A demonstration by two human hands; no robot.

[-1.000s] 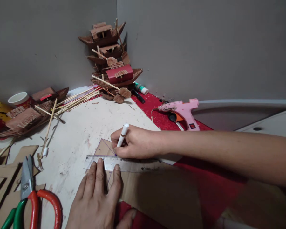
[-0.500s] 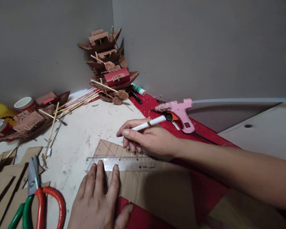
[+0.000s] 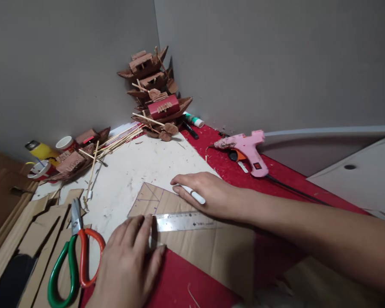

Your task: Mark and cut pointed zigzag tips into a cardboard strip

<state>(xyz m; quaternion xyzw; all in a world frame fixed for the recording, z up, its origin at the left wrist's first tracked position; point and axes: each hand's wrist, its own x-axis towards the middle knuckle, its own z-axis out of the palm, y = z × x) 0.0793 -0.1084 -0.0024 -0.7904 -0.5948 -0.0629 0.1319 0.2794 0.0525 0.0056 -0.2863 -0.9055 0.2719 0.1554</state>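
Note:
A clear ruler (image 3: pixel 182 221) lies across a piece of brown cardboard (image 3: pixel 192 252) with purple lines drawn near its far corner. My left hand (image 3: pixel 128 252) grips the ruler's left end, fingers bent over it and thumb at the cardboard's near edge. Something pale shows between that thumb and the fingers; I cannot make out what it is. My right hand (image 3: pixel 211 192) is closed around a white pen (image 3: pixel 195 194) just above the ruler's right part. The pen's tip is hidden by the fingers.
Scissors (image 3: pixel 77 239) with green and orange handles lie left, beside cardboard strips (image 3: pixel 38 239). A pink glue gun (image 3: pixel 248 149) lies behind my right arm. Several model boats (image 3: pixel 163 107) are stacked in the corner, near thin sticks (image 3: pixel 122 139). Cups (image 3: pixel 40 169) and another boat (image 3: pixel 72 162) stand back left.
My left fingers have gone from lying flat to bent over the ruler's end. My right hand has lowered towards the cardboard, and the pen's angle has changed. The whole view has shifted.

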